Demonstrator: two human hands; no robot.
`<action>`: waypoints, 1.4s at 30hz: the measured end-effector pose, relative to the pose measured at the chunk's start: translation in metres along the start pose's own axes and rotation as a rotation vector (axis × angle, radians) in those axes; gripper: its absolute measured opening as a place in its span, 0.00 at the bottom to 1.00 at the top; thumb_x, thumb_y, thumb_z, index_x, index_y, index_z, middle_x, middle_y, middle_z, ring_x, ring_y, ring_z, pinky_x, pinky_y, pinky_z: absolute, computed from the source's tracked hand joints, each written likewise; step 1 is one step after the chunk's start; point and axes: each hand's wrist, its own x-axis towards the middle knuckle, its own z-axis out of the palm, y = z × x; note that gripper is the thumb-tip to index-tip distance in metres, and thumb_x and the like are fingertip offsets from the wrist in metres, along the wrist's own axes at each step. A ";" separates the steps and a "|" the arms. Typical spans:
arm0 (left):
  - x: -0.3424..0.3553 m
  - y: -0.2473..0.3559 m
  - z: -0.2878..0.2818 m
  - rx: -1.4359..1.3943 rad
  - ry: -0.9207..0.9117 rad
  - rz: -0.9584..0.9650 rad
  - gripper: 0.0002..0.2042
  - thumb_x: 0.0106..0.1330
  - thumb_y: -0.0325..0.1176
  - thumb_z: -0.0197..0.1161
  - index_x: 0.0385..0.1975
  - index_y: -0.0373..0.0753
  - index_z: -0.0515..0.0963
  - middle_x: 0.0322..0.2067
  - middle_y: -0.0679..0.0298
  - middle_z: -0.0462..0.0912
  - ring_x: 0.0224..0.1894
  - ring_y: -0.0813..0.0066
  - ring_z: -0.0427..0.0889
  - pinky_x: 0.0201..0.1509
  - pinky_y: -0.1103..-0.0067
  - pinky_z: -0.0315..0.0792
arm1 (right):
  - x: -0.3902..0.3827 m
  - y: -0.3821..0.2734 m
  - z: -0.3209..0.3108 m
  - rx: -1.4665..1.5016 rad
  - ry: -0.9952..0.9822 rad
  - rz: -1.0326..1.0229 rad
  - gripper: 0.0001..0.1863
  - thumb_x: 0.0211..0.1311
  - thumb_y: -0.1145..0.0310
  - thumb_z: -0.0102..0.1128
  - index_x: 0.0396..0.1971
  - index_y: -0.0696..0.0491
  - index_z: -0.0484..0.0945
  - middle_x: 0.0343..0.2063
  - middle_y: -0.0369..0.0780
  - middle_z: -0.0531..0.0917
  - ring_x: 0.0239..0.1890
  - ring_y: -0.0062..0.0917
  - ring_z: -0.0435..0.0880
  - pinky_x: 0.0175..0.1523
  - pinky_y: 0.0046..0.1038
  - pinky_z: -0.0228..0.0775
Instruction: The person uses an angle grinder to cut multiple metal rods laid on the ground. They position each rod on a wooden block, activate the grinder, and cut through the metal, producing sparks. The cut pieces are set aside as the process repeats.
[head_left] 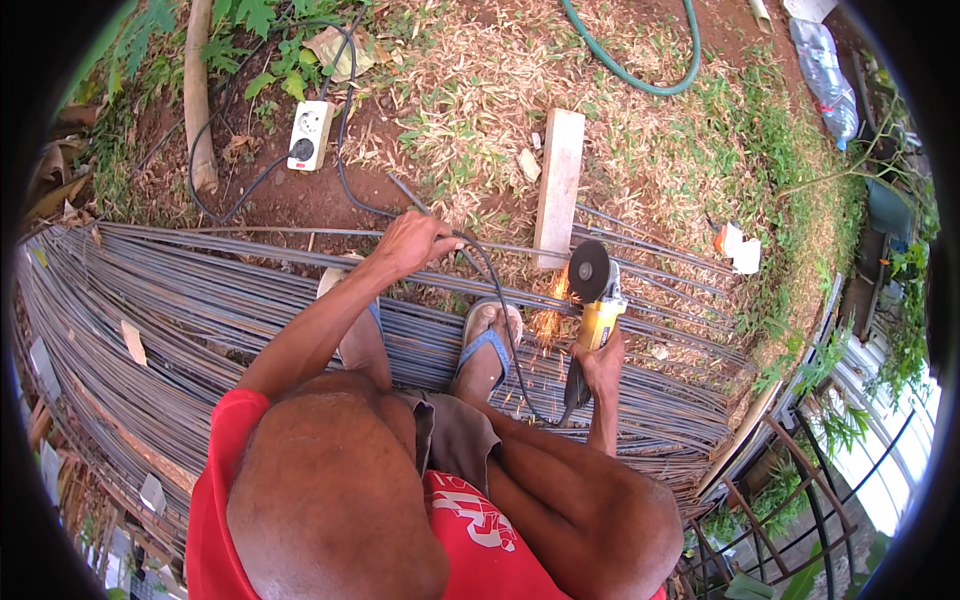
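My right hand (600,362) is wrapped round the body of a yellow and black angle grinder (600,318). The grinder's dark cutting disc (589,270) is beside the lower end of a wooden plank (560,180), and orange sparks (552,315) spray down from it. With closed fingers, my left hand (415,243) holds a thin steel rod (510,249) that runs across to the plank near the disc. A black power cord (497,300) loops past my left hand and down to the grinder's tail.
Many long steel rods (180,330) lie bundled under my sandalled feet (487,350). A white socket strip (310,133) with a black plug lies on the soil. Farther off are a green hose (640,86) and a plastic bottle (826,80). A metal grid (775,510) stands at lower right.
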 end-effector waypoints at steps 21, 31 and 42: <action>0.003 -0.001 0.002 0.078 -0.029 0.007 0.21 0.74 0.52 0.66 0.33 0.36 0.88 0.24 0.47 0.84 0.31 0.43 0.85 0.40 0.54 0.76 | 0.026 -0.005 0.002 -0.006 0.016 0.014 0.33 0.45 0.67 0.73 0.53 0.63 0.75 0.39 0.52 0.89 0.40 0.44 0.90 0.51 0.42 0.80; 0.003 0.003 0.000 0.071 -0.039 0.003 0.19 0.75 0.49 0.64 0.34 0.37 0.87 0.25 0.47 0.83 0.33 0.41 0.84 0.40 0.53 0.75 | 0.027 0.008 0.004 0.018 0.022 -0.024 0.32 0.46 0.69 0.72 0.54 0.62 0.75 0.39 0.51 0.89 0.41 0.41 0.90 0.52 0.40 0.81; 0.002 0.004 0.000 0.077 -0.052 -0.021 0.20 0.75 0.51 0.64 0.34 0.37 0.87 0.25 0.48 0.84 0.34 0.42 0.85 0.41 0.53 0.76 | 0.022 0.013 0.003 -0.017 0.039 -0.088 0.35 0.43 0.67 0.77 0.55 0.60 0.76 0.40 0.46 0.88 0.39 0.36 0.87 0.50 0.38 0.80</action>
